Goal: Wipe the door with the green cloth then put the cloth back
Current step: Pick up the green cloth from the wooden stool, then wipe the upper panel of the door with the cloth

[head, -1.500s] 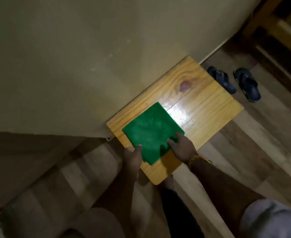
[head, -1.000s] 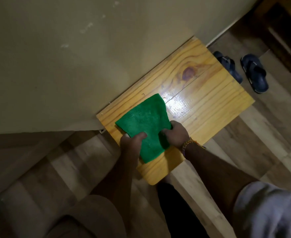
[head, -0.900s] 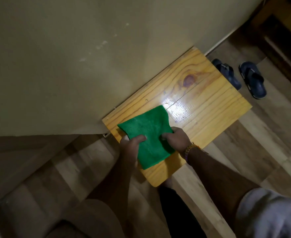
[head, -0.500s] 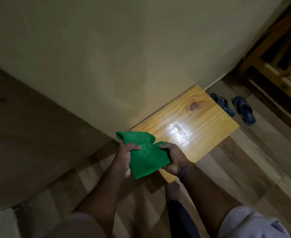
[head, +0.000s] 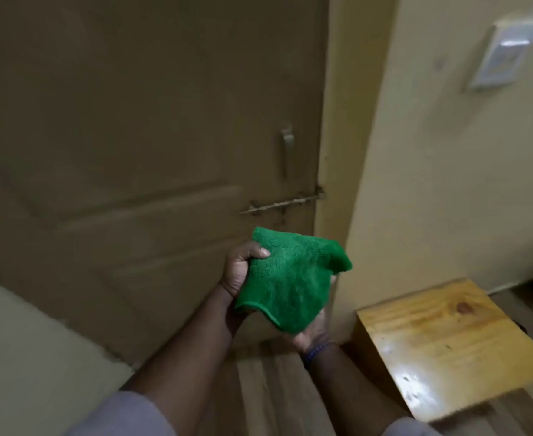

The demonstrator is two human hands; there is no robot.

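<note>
A green cloth [head: 290,278] hangs bunched between both hands, in the air in front of the brown panelled door [head: 133,136]. My left hand [head: 241,272] grips its left edge with the thumb on top. My right hand [head: 314,332] holds it from underneath, mostly hidden by the fabric. The door fills the left and middle of the view, with a metal handle [head: 287,146] and a slide bolt [head: 282,204] just above the cloth. The cloth is short of the door surface.
A glossy wooden stool [head: 447,347] stands at lower right against the cream wall [head: 432,184]. A white switch plate [head: 504,55] sits high on that wall. Wood-patterned floor [head: 268,388] lies below my arms.
Both hands lifted the cloth off the wooden stool and raised it up in front of the door. The view swung up from the floor to the door.
</note>
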